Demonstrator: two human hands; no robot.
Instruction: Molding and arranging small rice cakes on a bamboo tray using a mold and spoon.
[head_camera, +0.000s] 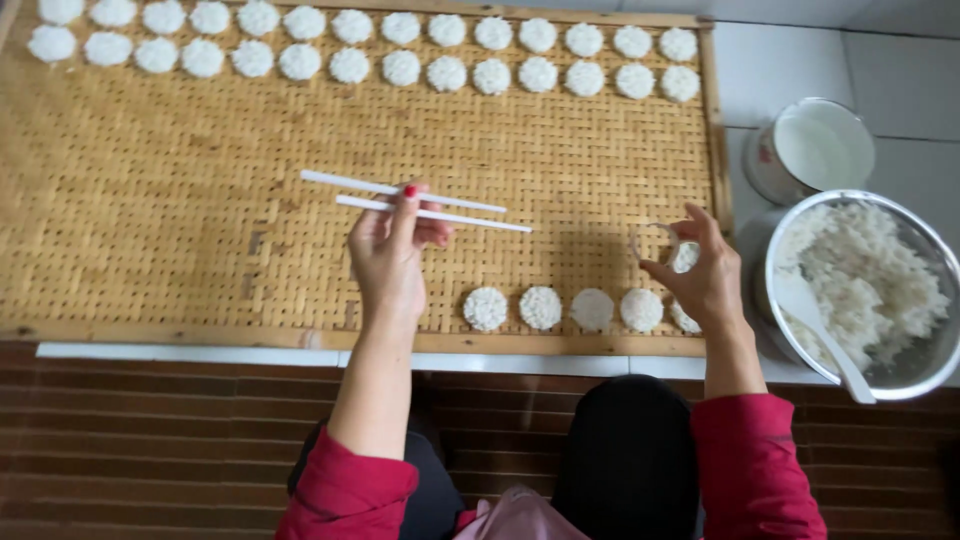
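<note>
The left hand (388, 250) grips two white chopsticks (415, 201) over the woven tray (180, 200). The right hand (703, 270) pinches a small clear ring mold (655, 240) (hard to see) at the tray's right edge, just above the near row of rice cakes (541, 307). Hold the ring flat so the cake comes out round.

White rice discs (541, 307); tan woven tray (180, 200).

White tiled counter (780, 60); on it woven bamboo tray (180, 200), steel rice bowl (930, 250), white enamel cup (810, 150).
</note>
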